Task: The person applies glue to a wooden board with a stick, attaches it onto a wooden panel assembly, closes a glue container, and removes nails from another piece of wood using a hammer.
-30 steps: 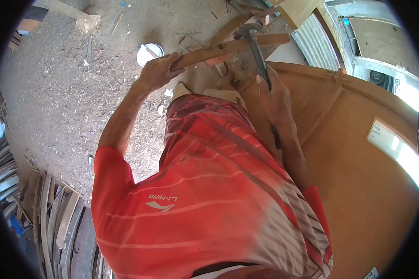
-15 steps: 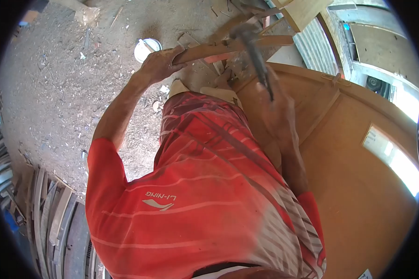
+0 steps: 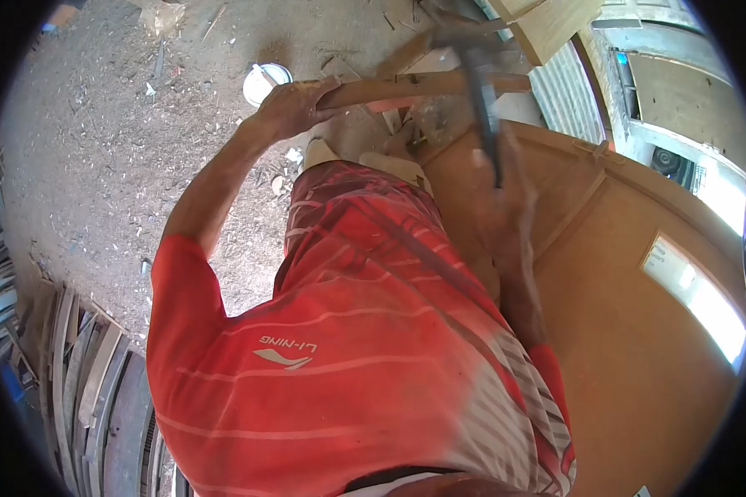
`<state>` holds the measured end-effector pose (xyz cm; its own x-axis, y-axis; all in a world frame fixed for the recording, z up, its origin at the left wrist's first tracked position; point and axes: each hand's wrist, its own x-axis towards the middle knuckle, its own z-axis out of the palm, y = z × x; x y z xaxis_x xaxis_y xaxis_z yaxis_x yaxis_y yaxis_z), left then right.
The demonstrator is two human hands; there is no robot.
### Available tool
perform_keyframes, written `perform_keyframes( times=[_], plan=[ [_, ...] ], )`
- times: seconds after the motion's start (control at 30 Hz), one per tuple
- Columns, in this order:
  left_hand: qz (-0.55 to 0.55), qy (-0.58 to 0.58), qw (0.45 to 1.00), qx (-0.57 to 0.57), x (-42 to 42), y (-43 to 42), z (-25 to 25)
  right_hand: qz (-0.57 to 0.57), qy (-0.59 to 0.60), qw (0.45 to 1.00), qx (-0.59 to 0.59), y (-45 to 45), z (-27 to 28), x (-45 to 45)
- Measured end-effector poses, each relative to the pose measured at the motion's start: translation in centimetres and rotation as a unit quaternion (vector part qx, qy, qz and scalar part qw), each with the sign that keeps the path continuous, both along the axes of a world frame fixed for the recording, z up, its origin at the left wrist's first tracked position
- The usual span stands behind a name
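My left hand [image 3: 294, 109] is closed around the near end of a narrow wooden strip [image 3: 427, 84], which runs off to the right in front of my legs. In my right hand [image 3: 506, 199] is a hammer [image 3: 482, 103], gripped by its handle, its head raised beyond the strip. Motion blurs the hammer and the right hand. The hammer crosses in front of the strip's right part in this view, and I cannot tell whether they touch.
A large brown wooden panel [image 3: 630, 331] lies at my right. A white bucket [image 3: 257, 89] stands on the littered dirt floor [image 3: 99, 182], just beyond my left hand. Stacked boards [image 3: 99, 389] lie at lower left. A pale wooden piece [image 3: 547, 29] juts in at upper right.
The hammer has shifted right in the view and its handle stands more upright. The wooden strip lies slightly more level. My left hand keeps its hold.
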<state>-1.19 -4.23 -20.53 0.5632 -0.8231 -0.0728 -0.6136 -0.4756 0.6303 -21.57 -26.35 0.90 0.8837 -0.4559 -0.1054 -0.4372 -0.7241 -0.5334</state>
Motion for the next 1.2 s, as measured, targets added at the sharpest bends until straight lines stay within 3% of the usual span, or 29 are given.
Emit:
perform_keyframes(
  times=[0.07,0.13,0.17,0.23,0.3,0.43,0.63,0.7,0.8,1.0,1.1,1.2],
  plan=[
    [-0.006,0.000,1.000,0.017,0.9,-0.4,-0.3,-0.001,-0.154,0.988,0.014,-0.4,0.0,-0.9],
    [-0.004,-0.001,1.000,0.013,0.7,-0.5,0.1,0.012,-0.218,0.976,0.011,-1.3,-1.0,-2.1],
    [-0.001,-0.003,1.000,0.010,0.7,-0.4,0.4,0.027,-0.208,0.978,0.002,-2.0,-3.0,-2.8],
    [-0.005,0.002,1.000,0.023,1.0,-0.5,1.0,0.031,-0.076,0.997,0.000,-2.5,-4.5,-1.8],
    [-0.012,0.009,1.000,0.022,0.4,-0.4,0.8,-0.001,0.173,0.985,0.012,-1.8,-4.9,-0.4],
    [0.000,0.024,1.000,-0.015,-0.6,0.1,0.7,-0.035,0.017,0.997,0.062,-2.8,-4.7,-1.5],
    [-0.002,0.068,0.992,-0.107,-0.8,-2.7,5.4,-0.218,-0.115,0.966,0.081,-3.2,-1.1,-2.5],
    [-0.061,0.014,0.991,-0.121,-0.7,-5.9,6.4,-0.246,-0.189,0.944,0.115,-3.2,-0.9,-3.9],
    [-0.122,-0.083,0.983,-0.109,-0.9,-11.3,5.7,-0.237,-0.247,0.937,0.075,-3.9,-1.0,-5.0],
    [-0.194,-0.127,0.973,-0.016,-1.5,-18.2,4.2,-0.334,-0.118,0.935,-0.012,-4.0,-1.6,-7.1],
    [-0.196,-0.153,0.968,-0.021,-1.4,-18.9,3.4,-0.327,-0.096,0.939,0.053,-4.2,-4.7,-8.6],
    [-0.194,-0.142,0.971,0.014,-1.0,-19.1,4.5,-0.318,-0.103,0.941,0.042,-4.2,-5.8,-9.0]
  ],
)
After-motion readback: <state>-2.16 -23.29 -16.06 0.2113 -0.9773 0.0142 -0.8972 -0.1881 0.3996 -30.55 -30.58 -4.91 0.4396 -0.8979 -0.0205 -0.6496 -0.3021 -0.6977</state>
